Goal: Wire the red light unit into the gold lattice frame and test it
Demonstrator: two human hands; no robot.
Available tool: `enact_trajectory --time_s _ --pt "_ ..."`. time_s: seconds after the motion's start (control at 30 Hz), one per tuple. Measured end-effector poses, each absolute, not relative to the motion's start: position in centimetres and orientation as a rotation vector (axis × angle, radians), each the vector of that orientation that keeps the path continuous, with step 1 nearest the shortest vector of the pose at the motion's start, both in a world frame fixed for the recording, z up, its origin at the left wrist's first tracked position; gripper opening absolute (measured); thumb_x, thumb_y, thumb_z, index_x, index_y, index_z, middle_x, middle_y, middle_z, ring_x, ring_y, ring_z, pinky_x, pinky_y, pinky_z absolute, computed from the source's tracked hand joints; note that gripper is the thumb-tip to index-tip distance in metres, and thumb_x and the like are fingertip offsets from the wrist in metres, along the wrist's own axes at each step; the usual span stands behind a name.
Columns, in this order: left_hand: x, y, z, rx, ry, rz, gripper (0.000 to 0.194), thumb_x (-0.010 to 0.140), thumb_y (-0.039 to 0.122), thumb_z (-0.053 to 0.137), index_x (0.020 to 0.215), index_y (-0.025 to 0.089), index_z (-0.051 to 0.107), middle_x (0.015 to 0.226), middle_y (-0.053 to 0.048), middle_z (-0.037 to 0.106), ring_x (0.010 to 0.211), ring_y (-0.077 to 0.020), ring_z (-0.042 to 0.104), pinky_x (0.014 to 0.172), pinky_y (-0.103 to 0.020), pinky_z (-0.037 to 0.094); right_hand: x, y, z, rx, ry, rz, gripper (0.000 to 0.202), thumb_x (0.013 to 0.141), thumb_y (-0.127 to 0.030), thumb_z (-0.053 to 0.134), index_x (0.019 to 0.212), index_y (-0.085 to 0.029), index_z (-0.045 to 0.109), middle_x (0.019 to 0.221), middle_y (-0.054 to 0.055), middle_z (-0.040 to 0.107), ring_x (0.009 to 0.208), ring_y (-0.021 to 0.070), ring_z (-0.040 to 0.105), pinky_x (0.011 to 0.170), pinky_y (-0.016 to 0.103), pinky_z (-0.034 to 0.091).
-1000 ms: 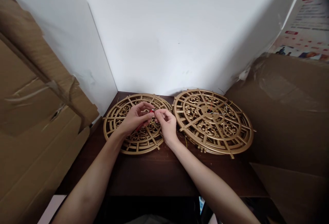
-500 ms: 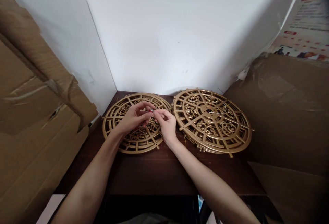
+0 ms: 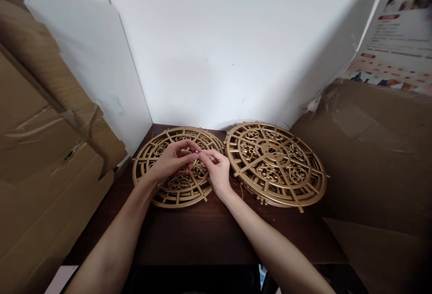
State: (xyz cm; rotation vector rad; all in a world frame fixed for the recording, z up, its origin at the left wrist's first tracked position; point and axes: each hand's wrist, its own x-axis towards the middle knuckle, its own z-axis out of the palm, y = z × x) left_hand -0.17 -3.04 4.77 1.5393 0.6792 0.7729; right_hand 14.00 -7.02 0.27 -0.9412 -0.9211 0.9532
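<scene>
On dk brn table (image 3: 195,240), gold discs (image 3: 278,156), wht wall (image 3: 232,37) bhd

On my feed, a dark brown counter (image 3: 195,240) runs below the left grip (image 3: 173,161) and the right grip (image 3: 220,171). Beyond both, I see a white wall (image 3: 229,46), shaded toward its right. Torn cardboard (image 3: 43,150) flanks the left grip's side; off the right grip's side, a brown panel (image 3: 367,150) sits under a printed sheet (image 3: 388,44).

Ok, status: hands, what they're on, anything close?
Left hand pinching small red piece. Right hand at it, hold unclear. Gold openwork disc below; second disc, wires on top, right alongside.
</scene>
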Motion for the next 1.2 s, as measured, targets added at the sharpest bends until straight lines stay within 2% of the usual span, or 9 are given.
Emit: enact_trajectory --time_s 0.07,0.2,0.43,0.83,1.03,1.1,1.2 --pt "-0.12 -2.98 4.68 1.538 0.686 0.785 0.019 0.082 0.029 0.067 0.094 0.016 0.059 0.055 0.004 0.055 0.043 -0.0062 0.051 0.036 -0.013 0.033 13.96 -6.98 0.23 -0.942 -0.924 0.948 0.018 0.069 -0.035 0.074 0.076 -0.019 0.071 0.06 -0.003 0.06 0.057 0.0117 0.051 0.056 0.027 0.042" --pt "0.09 -2.94 4.52 1.503 0.648 0.858 0.025 0.078 0.028 0.071 0.097 0.016 0.061 0.07 0.002 0.059 0.049 -0.006 0.053 0.041 -0.016 0.043 13.89 -6.9 0.15 -0.946 -0.928 0.927 0.019 0.069 -0.037 0.073 0.077 -0.019 0.071 0.06 -0.002 0.06 0.056 0.0116 0.05 0.056 0.027 0.042" --pt "0.05 -3.3 4.83 1.522 0.713 0.819 0.02 0.081 0.029 0.068 0.093 0.016 0.06 0.054 0.004 0.055 0.042 -0.0064 0.051 0.035 -0.013 0.032 13.85 -7.04 0.4 -0.936 -0.882 0.963 0.018 0.067 -0.034 0.074 0.075 -0.018 0.071 0.06 -0.002 0.061 0.057 0.0111 0.051 0.057 0.026 0.043" --pt "0.12 -3.27 4.88 1.491 0.69 0.843 0.022 0.078 0.028 0.071 0.094 0.016 0.061 0.054 0.005 0.055 0.044 -0.0071 0.053 0.039 -0.015 0.04 13.93 -6.88 0.01 -0.917 -0.867 0.982 0.019 0.067 -0.034 0.075 0.079 -0.019 0.073 0.067 0.0 0.068 0.06 0.0123 0.056 0.06 0.027 0.048" --pt "0.31 -3.3 4.92 1.472 0.657 0.876 0.025 0.076 0.026 0.072 0.097 0.016 0.06 0.068 0.002 0.059 0.048 -0.0063 0.055 0.039 -0.015 0.042 13.87 -6.97 0.04 -0.888 -0.856 0.982 0.017 0.07 -0.031 0.075 0.08 -0.018 0.072 0.073 0.0 0.07 0.062 0.0115 0.057 0.061 0.026 0.048" --pt "0.28 -3.28 4.86 1.479 0.662 0.877 0.025 0.076 0.026 0.072 0.096 0.016 0.06 0.07 0.002 0.06 0.049 -0.0064 0.056 0.037 -0.014 0.039 13.86 -6.97 0.03 -0.871 -0.858 0.987 0.016 0.07 -0.03 0.075 0.08 -0.018 0.072 0.071 -0.001 0.069 0.061 0.0108 0.056 0.061 0.025 0.047" --pt "0.2 -3.23 4.75 1.489 0.662 0.849 0.025 0.077 0.027 0.071 0.096 0.016 0.059 0.063 0.003 0.058 0.045 -0.0065 0.054 0.034 -0.013 0.035 13.87 -6.93 -0.06 -0.866 -0.863 0.983 0.015 0.07 -0.03 0.075 0.079 -0.018 0.071 0.068 -0.002 0.067 0.06 0.0103 0.055 0.06 0.025 0.046"
